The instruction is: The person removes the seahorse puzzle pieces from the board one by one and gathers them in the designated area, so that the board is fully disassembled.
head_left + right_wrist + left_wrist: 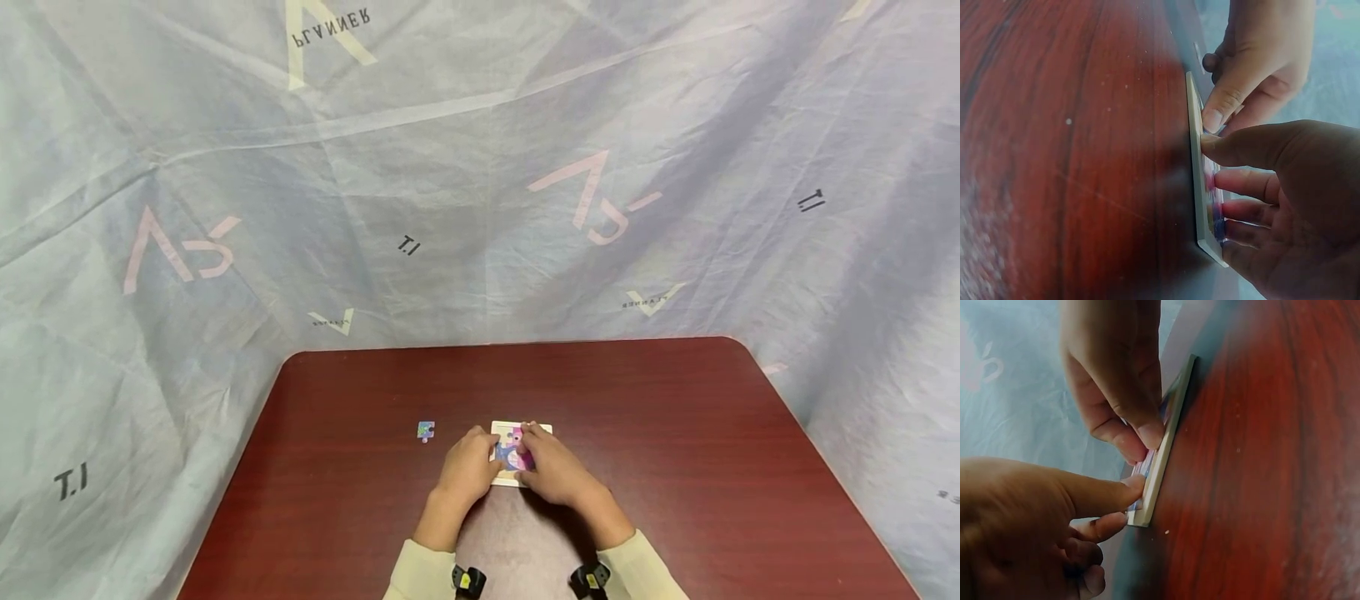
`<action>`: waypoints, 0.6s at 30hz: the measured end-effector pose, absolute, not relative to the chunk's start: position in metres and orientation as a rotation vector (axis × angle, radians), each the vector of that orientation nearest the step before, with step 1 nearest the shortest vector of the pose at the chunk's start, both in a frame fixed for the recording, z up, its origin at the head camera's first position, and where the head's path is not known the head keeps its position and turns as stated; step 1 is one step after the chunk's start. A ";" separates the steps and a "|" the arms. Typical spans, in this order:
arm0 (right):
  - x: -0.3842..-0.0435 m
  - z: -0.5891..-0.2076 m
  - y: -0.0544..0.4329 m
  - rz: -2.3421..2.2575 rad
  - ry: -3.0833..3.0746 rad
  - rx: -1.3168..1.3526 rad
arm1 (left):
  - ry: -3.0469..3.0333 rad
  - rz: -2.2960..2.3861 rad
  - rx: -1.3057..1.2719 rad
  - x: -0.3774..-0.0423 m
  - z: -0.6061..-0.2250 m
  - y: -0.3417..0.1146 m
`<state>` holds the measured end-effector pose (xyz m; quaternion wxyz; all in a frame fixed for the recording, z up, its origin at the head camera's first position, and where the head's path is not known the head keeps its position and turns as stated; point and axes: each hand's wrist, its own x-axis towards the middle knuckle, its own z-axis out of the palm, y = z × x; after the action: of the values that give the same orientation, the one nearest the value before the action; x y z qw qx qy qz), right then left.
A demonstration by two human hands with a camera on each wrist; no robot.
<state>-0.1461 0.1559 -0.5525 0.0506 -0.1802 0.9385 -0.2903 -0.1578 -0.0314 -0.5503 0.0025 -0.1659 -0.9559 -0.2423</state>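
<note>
A small white-framed jigsaw puzzle (504, 482) lies flat on the table between both hands. Pink and blue pieces (513, 457) fill much of it, while a pale patch shows at its upper left. My left hand (467, 465) holds the left side of the frame; the left wrist view has its thumb (1130, 487) on top and the index finger at the frame's edge. My right hand (557, 468) rests its spread fingertips and thumb (1213, 145) on the pieces at the right, partly covering them. A loose blue-green puzzle piece (425, 430) lies left of the frame.
The dark red wooden table (337, 517) has rounded far corners. Pale grey printed cloth (480, 208) hangs behind it and along both sides. Black straps with small devices (468, 581) are on both wrists.
</note>
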 end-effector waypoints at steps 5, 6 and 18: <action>-0.145 -0.552 0.154 -0.896 2.873 -0.546 | -3.020 -0.606 -0.534 -0.157 -0.548 -0.027; -0.145 -0.552 0.153 -0.898 2.878 -0.546 | -3.025 -0.585 -0.534 -0.156 -0.548 -0.026; -0.137 -0.550 0.148 -0.973 2.922 -0.500 | -3.052 -0.494 -0.503 -0.157 -0.542 -0.025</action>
<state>-0.1371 0.1484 -0.5502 0.0107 -0.1601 0.9365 -0.3117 -0.1571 -0.0252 -0.5419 0.0047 -0.1607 -0.9743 -0.1578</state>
